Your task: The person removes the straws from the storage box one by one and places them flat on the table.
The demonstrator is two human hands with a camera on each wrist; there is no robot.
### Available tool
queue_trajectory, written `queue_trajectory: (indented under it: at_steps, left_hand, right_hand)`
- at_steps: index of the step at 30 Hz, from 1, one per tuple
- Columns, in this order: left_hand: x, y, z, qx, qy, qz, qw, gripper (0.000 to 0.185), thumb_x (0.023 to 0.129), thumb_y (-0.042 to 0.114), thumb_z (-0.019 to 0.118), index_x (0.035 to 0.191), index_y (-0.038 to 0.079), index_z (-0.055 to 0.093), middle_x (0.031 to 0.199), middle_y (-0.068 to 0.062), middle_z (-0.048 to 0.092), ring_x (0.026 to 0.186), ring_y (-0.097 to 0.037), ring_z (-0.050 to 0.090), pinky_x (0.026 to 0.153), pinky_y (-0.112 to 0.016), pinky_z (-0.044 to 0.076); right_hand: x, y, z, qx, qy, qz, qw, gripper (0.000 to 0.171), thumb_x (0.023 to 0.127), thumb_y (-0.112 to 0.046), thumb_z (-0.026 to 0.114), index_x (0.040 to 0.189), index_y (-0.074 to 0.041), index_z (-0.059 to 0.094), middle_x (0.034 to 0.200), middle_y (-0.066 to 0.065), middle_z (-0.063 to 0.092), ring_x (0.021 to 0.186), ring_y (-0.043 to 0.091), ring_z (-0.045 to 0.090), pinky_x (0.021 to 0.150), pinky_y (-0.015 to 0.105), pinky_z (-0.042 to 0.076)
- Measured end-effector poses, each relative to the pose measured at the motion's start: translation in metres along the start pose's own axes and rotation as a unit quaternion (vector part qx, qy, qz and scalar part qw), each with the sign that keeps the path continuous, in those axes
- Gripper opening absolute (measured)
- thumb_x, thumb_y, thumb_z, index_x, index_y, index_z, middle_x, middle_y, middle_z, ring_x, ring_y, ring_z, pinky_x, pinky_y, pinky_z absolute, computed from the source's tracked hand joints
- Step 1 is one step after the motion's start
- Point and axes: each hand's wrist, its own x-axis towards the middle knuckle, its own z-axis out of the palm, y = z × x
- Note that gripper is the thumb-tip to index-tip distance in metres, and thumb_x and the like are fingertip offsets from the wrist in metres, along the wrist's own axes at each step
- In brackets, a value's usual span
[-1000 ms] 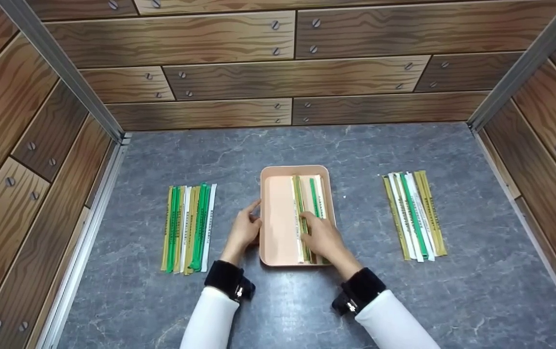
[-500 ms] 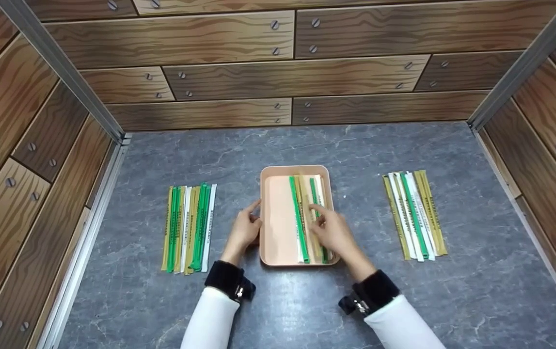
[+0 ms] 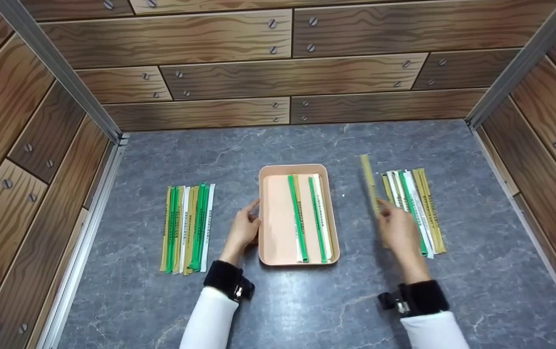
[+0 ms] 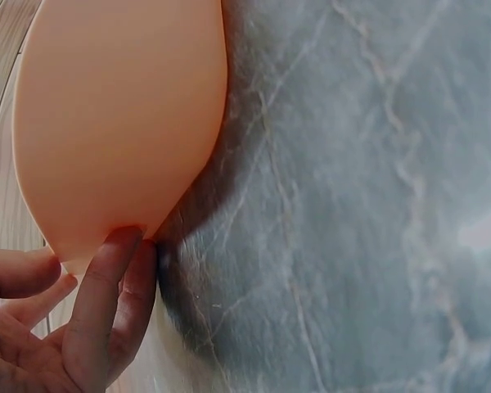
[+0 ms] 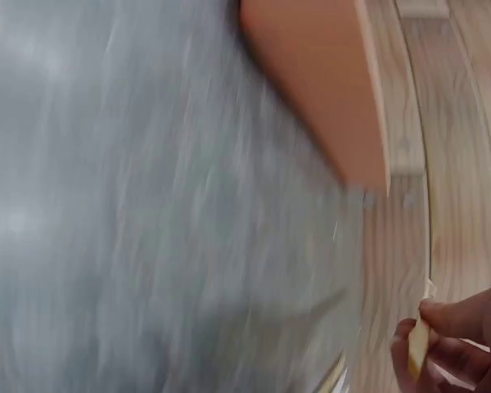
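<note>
Right hand: my right hand (image 3: 400, 231) pinches an olive-yellow wrapped stick (image 3: 368, 180) near its lower end, fingers curled round it. The stick is lifted off the bench and points away from me, just left of the right-hand pile. The right wrist view is blurred, but it shows fingertips (image 5: 450, 321) closed on a pale strip end.

Left hand: my left hand (image 3: 244, 230) rests against the near-left wall of the tray, fingers relaxed and fairly straight. In the left wrist view a fingertip (image 4: 106, 270) touches the rounded corner of the tray (image 4: 114, 123). I judge it is there to steady the tray.

Tray: the peach tray (image 3: 268, 172) sits at the middle of the bench between my hands. Its left half is bare. The sticks in the tray (image 3: 309, 218), green, white and olive, lie lengthwise along its right half, side by side.

Right pile: the right pile (image 3: 416, 208) lies flat on the bench, well apart from the tray, with mixed olive, white and green sticks roughly parallel.

Left pile: the left pile (image 3: 188, 228) lies on the other side, mostly green with olive and white, also parallel and lengthwise.

Bench: the grey marbled bench (image 3: 297, 140) carries everything.

Walls: wood-grain panels (image 3: 287, 77) close it in behind and at both sides.
</note>
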Motion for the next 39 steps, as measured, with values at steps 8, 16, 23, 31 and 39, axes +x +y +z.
queue_trajectory:
  at_steps: [8, 16, 23, 31, 39]
  left_hand:
    - [-0.001, 0.0, -0.001, 0.0, 0.004, 0.001, 1.0, 0.058, 0.089, -0.007, 0.053, 0.145, 0.008, 0.049, 0.078, -0.015, 0.064, 0.058, -0.014, 0.056, 0.048, -0.024, 0.045]
    - [-0.001, 0.002, -0.002, 0.003, -0.006, -0.002, 1.0, 0.058, 0.09, -0.007, 0.051, 0.146, 0.007, 0.047, 0.082, -0.016, 0.064, 0.065, -0.019, 0.061, 0.051, -0.026, 0.047]
    - [-0.001, 0.002, -0.001, 0.0, -0.003, -0.002, 1.0, 0.058, 0.089, -0.009, 0.051, 0.145, 0.006, 0.048, 0.087, -0.019, 0.066, 0.071, -0.022, 0.064, 0.055, -0.028, 0.051]
    - [0.0, 0.002, -0.001, -0.019, -0.016, -0.019, 0.9995, 0.058, 0.092, -0.007, 0.049, 0.148, 0.01, 0.045, 0.083, -0.017, 0.065, 0.061, -0.019, 0.061, 0.047, -0.026, 0.046]
    - [0.0, 0.002, -0.002, -0.02, -0.012, -0.012, 0.9997, 0.06, 0.089, -0.008, 0.049, 0.147, 0.008, 0.046, 0.075, -0.017, 0.062, 0.057, -0.016, 0.056, 0.045, -0.025, 0.045]
  right_hand:
    - [0.009, 0.054, -0.033, -0.069, -0.05, 0.158, 0.984, 0.044, 0.099, -0.014, 0.05, 0.142, -0.009, 0.052, 0.114, 0.025, 0.065, 0.087, 0.044, 0.063, 0.056, 0.048, 0.047]
    - [0.017, 0.079, -0.045, -0.091, -0.094, 0.234, 0.963, 0.049, 0.099, -0.014, 0.042, 0.148, -0.012, 0.044, 0.126, 0.034, 0.054, 0.088, 0.047, 0.06, 0.057, 0.05, 0.046]
    - [0.015, 0.064, -0.037, -0.091, -0.047, 0.205, 0.973, 0.046, 0.099, -0.017, 0.051, 0.144, -0.008, 0.049, 0.136, 0.028, 0.046, 0.11, 0.054, 0.05, 0.077, 0.067, 0.045]
    - [0.004, -0.004, 0.006, -0.029, 0.021, 0.005, 0.999, 0.033, 0.088, -0.008, 0.066, 0.12, 0.001, 0.066, 0.109, 0.026, 0.064, 0.094, 0.043, 0.063, 0.072, 0.055, 0.052]
    - [-0.01, -0.083, 0.057, 0.0, -0.024, -0.112, 0.993, 0.026, 0.086, -0.004, 0.07, 0.112, -0.002, 0.071, 0.103, 0.017, 0.069, 0.083, 0.03, 0.067, 0.061, 0.039, 0.057]
